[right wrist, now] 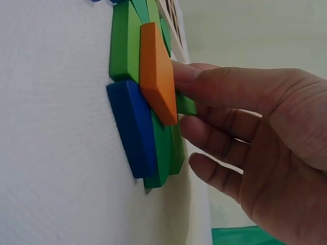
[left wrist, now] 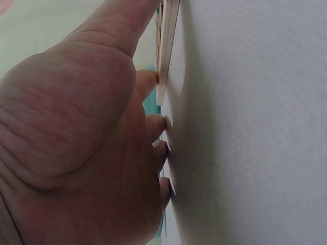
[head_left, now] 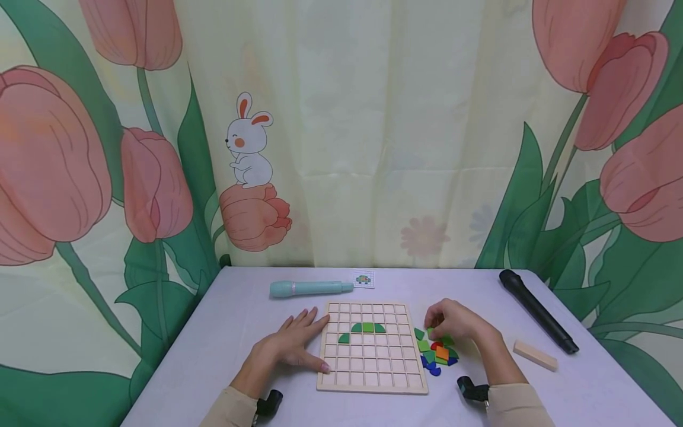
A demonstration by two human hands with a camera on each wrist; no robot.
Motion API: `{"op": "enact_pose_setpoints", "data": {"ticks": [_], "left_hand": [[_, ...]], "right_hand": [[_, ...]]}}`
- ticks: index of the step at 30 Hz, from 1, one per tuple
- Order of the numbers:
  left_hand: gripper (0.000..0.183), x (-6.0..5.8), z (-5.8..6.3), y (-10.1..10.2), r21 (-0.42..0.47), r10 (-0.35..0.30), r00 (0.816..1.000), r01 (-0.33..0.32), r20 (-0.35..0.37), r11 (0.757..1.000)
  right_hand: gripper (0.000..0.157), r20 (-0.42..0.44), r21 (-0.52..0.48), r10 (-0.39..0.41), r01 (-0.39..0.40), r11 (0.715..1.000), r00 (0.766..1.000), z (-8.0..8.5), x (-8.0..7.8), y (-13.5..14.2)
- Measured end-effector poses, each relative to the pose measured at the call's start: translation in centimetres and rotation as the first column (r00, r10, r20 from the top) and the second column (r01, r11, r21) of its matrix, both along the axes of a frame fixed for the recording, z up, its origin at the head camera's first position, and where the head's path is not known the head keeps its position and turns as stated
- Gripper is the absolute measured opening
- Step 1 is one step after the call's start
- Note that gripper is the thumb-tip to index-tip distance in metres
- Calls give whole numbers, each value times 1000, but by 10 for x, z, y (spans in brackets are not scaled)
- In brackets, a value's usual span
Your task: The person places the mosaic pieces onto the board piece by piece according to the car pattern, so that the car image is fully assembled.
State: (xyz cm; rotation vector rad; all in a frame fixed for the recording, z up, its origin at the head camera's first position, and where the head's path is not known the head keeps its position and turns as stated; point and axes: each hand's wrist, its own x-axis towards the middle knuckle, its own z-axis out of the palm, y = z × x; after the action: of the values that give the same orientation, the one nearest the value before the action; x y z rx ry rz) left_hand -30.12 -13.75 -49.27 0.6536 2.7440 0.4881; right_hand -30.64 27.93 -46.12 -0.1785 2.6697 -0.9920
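A wooden grid board [head_left: 372, 392] lies on the table, holding a light green square [head_left: 368, 327] and several dark green quarter-round pieces, one of them lower left [head_left: 344, 338]. My left hand [head_left: 293, 344] is spread at its left side, thumb and index fingertip on the frame; in the left wrist view the other fingertips rest on the cloth. To the right of the board, my right hand [head_left: 453, 320] pinches a light green block [right wrist: 186, 104] over a pile of coloured blocks. An orange block [right wrist: 157, 74] and a blue block [right wrist: 132, 130] lie in that pile.
Behind the board lie a teal pen-shaped object [head_left: 311, 289] and a small card [head_left: 364, 279] with a coloured grid picture. Farther right are a black microphone-like stick [head_left: 539, 311] and a plain wooden bar [head_left: 535, 356]. A printed curtain [head_left: 341, 148] hangs behind the table.
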Motion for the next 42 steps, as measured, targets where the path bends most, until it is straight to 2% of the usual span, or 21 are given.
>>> {"op": "enact_pose_setpoints", "data": {"ticks": [5, 12, 17, 25, 36, 42], "left_hand": [[121, 1, 0, 0, 4, 3, 1000, -3, 7, 1000], [120, 2, 1, 0, 7, 2, 1000, -2, 10, 1000], [120, 4, 3, 1, 10, -3, 1000, 3, 9, 1000], [120, 4, 3, 1, 10, -4, 1000, 4, 7, 1000], [120, 3, 3, 1, 4, -7, 1000, 7, 8, 1000], [120, 2, 3, 0, -2, -12, 1000, 12, 1, 1000]], "right_hand": [[21, -6, -34, 26, -26, 999, 1000, -1, -3, 0], [18, -20, -22, 0, -1, 1000, 1000, -3, -3, 0], [13, -78, -36, -35, 32, 999, 996, 3, -1, 0], [30, -177, -161, -27, -2, 987, 984, 10, -3, -1], [35, -201, -209, -24, -19, 978, 979, 14, -4, -9], [35, -223, -191, 6, -50, 980, 975, 12, -4, -22]]}}
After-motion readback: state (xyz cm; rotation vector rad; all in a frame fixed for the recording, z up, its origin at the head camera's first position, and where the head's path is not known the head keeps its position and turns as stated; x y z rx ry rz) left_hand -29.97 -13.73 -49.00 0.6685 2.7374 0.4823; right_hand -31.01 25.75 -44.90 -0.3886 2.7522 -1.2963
